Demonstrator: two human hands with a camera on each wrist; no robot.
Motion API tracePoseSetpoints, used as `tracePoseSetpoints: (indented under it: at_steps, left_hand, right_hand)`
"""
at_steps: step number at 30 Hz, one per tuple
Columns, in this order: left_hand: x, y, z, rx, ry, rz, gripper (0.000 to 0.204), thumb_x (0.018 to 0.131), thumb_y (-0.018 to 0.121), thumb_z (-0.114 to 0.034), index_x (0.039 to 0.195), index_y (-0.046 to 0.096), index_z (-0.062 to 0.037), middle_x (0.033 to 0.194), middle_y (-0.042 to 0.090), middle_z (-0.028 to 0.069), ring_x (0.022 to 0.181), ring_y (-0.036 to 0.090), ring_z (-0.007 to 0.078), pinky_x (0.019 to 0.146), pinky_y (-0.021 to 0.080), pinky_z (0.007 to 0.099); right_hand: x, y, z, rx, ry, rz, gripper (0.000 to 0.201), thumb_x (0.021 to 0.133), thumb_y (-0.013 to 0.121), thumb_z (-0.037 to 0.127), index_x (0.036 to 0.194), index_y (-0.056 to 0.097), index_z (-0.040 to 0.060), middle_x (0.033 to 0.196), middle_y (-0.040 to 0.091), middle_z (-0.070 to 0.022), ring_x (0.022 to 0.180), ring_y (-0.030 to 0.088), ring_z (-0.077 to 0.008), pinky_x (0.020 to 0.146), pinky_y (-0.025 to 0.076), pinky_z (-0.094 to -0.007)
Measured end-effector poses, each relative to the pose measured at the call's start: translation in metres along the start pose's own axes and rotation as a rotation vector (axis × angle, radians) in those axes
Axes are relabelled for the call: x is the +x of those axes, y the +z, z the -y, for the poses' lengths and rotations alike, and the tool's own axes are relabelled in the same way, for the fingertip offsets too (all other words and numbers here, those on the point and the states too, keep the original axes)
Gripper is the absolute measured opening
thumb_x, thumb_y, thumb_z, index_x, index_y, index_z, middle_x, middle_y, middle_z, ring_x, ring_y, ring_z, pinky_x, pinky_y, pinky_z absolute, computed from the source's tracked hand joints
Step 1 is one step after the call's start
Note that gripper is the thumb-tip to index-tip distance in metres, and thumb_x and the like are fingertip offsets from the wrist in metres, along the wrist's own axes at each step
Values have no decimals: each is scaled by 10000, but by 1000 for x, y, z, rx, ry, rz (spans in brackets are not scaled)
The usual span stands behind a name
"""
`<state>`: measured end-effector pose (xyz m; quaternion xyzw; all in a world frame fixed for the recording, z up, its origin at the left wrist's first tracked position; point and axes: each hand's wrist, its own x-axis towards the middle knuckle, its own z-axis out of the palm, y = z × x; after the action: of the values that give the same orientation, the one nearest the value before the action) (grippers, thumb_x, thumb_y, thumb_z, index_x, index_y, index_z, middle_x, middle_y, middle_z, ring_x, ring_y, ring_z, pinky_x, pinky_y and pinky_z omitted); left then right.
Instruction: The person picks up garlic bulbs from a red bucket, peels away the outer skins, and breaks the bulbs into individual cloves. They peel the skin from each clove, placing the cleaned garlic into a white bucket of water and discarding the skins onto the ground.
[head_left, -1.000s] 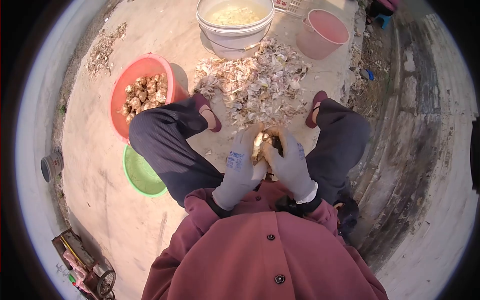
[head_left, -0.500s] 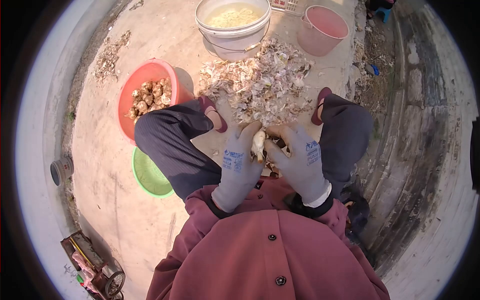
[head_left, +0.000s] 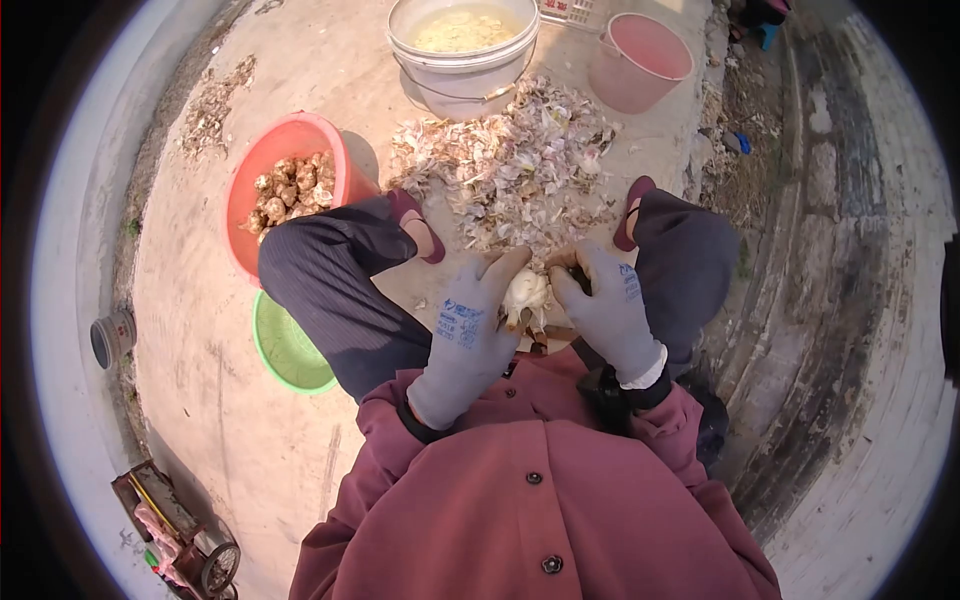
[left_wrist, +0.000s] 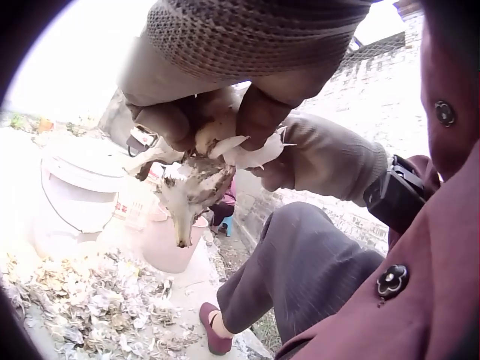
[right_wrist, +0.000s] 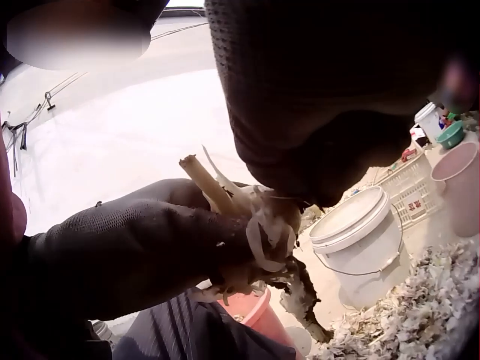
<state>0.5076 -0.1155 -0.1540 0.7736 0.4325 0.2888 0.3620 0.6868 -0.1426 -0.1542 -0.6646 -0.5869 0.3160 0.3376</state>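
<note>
A white garlic bulb point(head_left: 527, 292) with a short stem is between the two hands, low in front of the person's lap. The left hand point(head_left: 466, 330), in a grey glove, grips it from the left with thumb and fingers. Beside it, the gloved right hand point(head_left: 610, 312) has curled fingers at the bulb's right edge and pinches its skin. In the left wrist view, a pale flap of skin point(left_wrist: 261, 154) stands off near the right fingers, and a dirty peeled layer point(left_wrist: 196, 187) hangs below. The stem point(right_wrist: 206, 184) sticks up past the left hand in the right wrist view.
A heap of garlic skins point(head_left: 510, 165) lies between the feet. Behind it stand a white bucket point(head_left: 460, 75) holding pale cloves in water and a pink bucket point(head_left: 635, 75). A red basin point(head_left: 345, 165) of unpeeled bulbs and a green basin point(head_left: 290, 350) are at the left.
The bulb has been turned between the hands and shows more of its white side now. The right hand has shifted slightly right, apart from the left.
</note>
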Motion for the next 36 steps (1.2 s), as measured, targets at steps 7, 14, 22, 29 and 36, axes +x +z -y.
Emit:
tracePoseSetpoints:
  at_steps: [7,14,22,29,36]
  left_hand:
    - [0,-6,-2,-322,-136,43,653,707,589,63,1352,527,-23,1160,588,127,1090,589,257,953,454,327]
    - [-1,-6,10,-599,-290,-8,602,748,541,48,1348,522,-3,1263,562,76,1170,541,145,987,438,286]
    - [-3,-3,18,-295,-163,-76,559,796,588,-3,1349,512,-32,1231,575,174,1158,545,325,1008,420,385]
    - [-6,-8,15,-275,-238,-77,547,795,592,7,1336,530,-40,1198,563,163,1155,551,314,1012,418,361]
    - [-12,-8,25,-249,-279,-80,525,808,636,-17,1323,532,-34,1163,567,165,1083,570,323,958,446,364]
  right_hand:
    - [-4,11,-9,260,232,6,184,882,632,136,998,643,-6,825,650,-135,741,646,-229,677,494,-333]
    - [-10,13,-10,453,429,-26,195,893,615,128,1012,642,-25,815,667,-111,696,617,-176,659,488,-308]
    - [-2,8,4,42,-37,-232,120,865,624,67,967,661,15,930,677,-106,763,611,-174,700,471,-293]
    - [-9,20,-26,289,86,-309,69,863,662,51,840,640,-10,962,670,-124,728,565,-151,678,444,-264]
    - [-15,60,-107,-384,24,-271,324,906,618,102,1197,600,-38,1159,665,-147,945,637,-184,803,503,-294]
